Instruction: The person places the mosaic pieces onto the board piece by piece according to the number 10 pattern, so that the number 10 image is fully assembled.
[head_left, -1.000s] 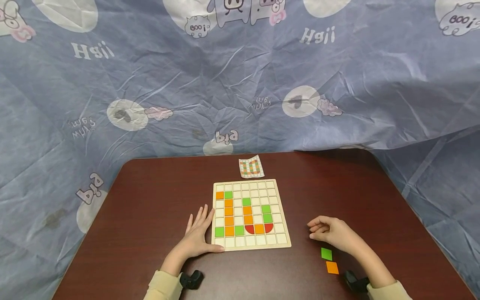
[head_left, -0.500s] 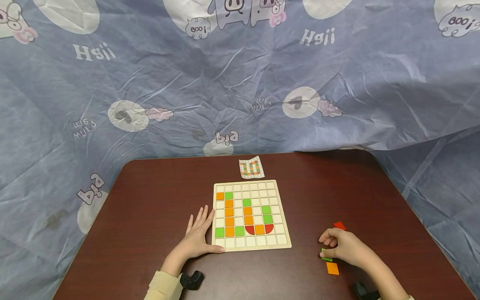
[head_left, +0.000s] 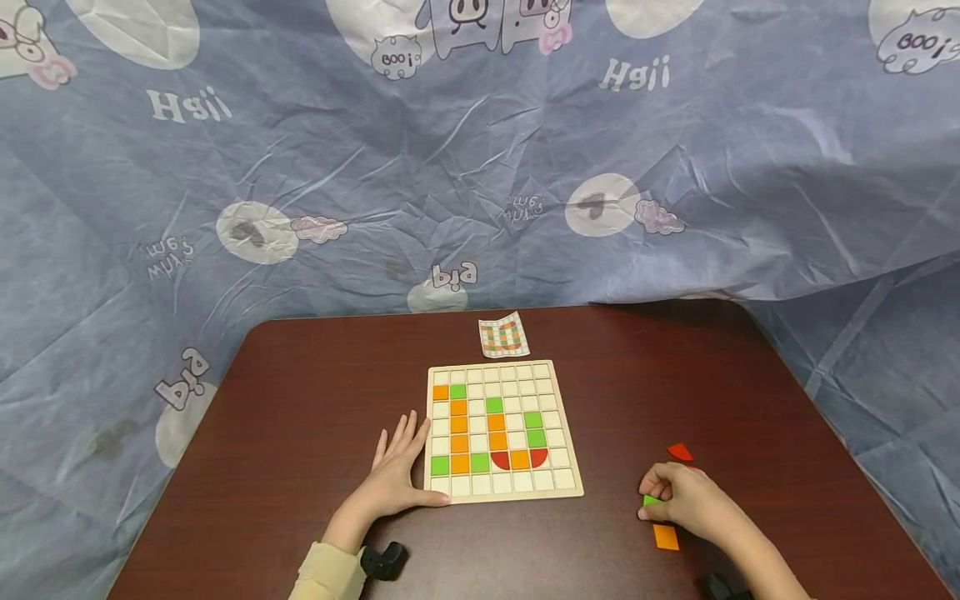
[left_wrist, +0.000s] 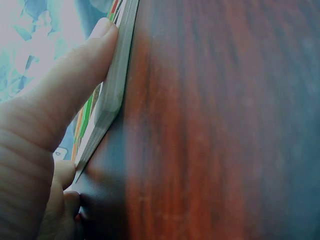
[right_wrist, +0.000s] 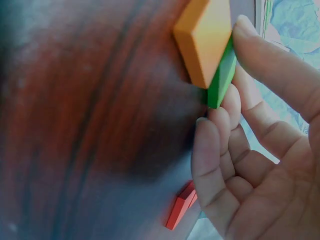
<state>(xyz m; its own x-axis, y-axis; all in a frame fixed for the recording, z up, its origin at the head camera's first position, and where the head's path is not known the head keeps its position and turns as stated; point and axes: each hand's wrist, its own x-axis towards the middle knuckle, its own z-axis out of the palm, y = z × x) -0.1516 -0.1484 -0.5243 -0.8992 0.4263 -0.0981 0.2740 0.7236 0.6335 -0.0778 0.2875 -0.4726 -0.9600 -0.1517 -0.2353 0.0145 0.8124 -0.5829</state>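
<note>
A pale wooden grid board (head_left: 480,486) lies mid-table, with orange and green squares and two red quarter-round pieces set in its cells. My left hand (head_left: 395,479) rests at its near left corner, fingers straight along the left side and thumb (left_wrist: 95,55) on the near edge. To the right, my right hand (head_left: 690,497) pinches a green square tile (right_wrist: 222,77) between thumb and fingers, low at the table. Just nearer lies a loose orange square tile (head_left: 666,537). Beyond the hand is a red piece (head_left: 681,452); another red bit is mostly hidden by the hand.
A small paper card (head_left: 504,335) with a coloured grid pattern lies behind the board. The dark red-brown table (head_left: 337,375) ends at a printed blue cloth (head_left: 360,208) hanging behind it. A black wrist device (head_left: 385,561) sits below the left hand.
My right hand has drawn back rightward and toward me onto the green tile and now pinches it. Red pieces beyond the hand have come into sight. The left hand has stayed still.
</note>
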